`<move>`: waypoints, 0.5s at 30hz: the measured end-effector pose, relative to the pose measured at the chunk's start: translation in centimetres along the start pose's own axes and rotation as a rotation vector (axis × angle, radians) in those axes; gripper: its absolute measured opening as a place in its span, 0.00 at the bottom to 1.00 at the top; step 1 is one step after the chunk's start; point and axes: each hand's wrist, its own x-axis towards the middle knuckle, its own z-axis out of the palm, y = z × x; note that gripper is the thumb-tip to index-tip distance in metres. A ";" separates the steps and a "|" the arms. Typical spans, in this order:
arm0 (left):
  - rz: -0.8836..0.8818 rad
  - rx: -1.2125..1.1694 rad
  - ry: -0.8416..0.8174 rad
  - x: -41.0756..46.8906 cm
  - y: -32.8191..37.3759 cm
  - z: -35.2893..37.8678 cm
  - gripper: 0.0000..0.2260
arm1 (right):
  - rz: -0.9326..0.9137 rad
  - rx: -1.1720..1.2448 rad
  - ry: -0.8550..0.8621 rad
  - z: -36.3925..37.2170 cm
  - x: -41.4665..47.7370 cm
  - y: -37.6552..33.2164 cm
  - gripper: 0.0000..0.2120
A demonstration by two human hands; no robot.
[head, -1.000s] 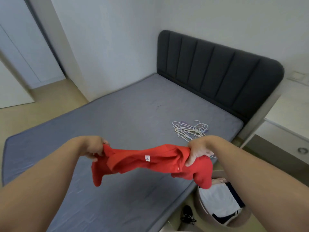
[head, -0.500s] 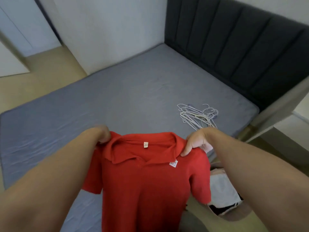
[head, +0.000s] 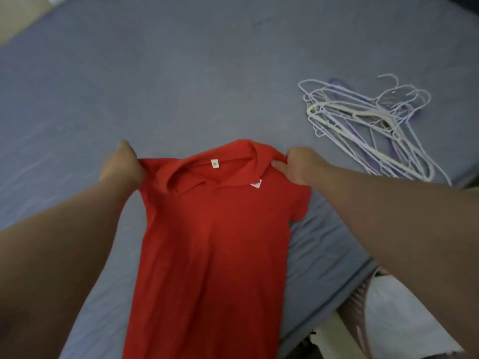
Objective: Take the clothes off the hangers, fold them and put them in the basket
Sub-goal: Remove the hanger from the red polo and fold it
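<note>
I am pinching the red shirt [head: 215,242] by its shoulders, left hand [head: 124,164] and right hand [head: 298,165]; its hem is hanging off the bed [head: 181,73] and could drag it crooked.

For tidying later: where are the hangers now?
In the head view, the hangers lie on the mattress at the upper right, just beyond the right hand.

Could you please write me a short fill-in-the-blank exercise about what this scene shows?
1. The left hand and the right hand hold the ____ shirt by its shoulders.
2. The empty hangers lie in a pile to the ____ of the shirt.
3. A small ____ label sits inside its neckline.

Missing words: red; right; white.
</note>
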 end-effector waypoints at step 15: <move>-0.011 0.331 0.062 9.6 2.4 8.5 0.25 | -0.111 0.043 -0.056 3.0 8.3 6.4 0.16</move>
